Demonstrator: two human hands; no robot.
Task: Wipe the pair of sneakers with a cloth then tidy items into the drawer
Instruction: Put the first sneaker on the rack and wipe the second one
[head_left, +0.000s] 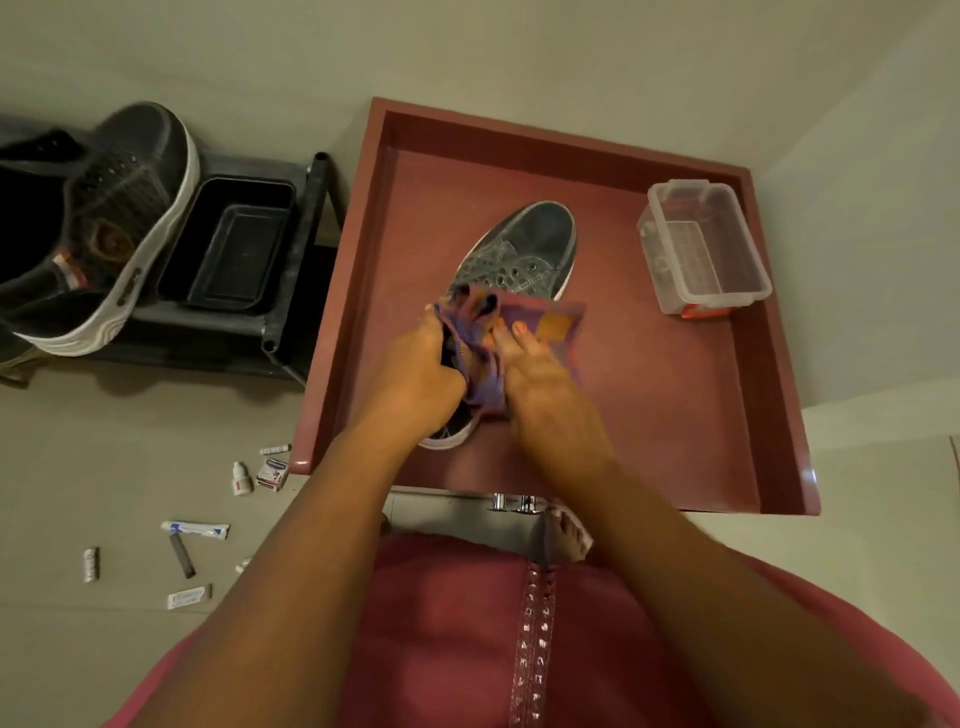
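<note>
Head view, looking down. A dark grey lace-up canvas sneaker with a white sole (519, 254) lies inside an open, shallow maroon wooden drawer (769, 364), toe pointing away from the person. Over its heel half lies a purple-and-orange checked cloth (524, 327). The left hand (415, 374) grips the sneaker's near left side together with a fold of the cloth, fingers curled round them. The right hand (540, 379) presses the cloth down onto the sneaker with fingers extended and nearly straight. A clear rectangular plastic tub (706, 244) stands in the drawer's far right corner, well apart from the sneaker. The second dark grey sneaker with a white sole (104, 218) rests at left on a low black rack (291, 291), beside a black rectangular plastic tray (228, 244). On the beige floor near the drawer's left corner lie a small white bottle (242, 478), a small red-and-white carton (272, 474) and a white-and-blue tube (196, 530), among other small items.
</note>
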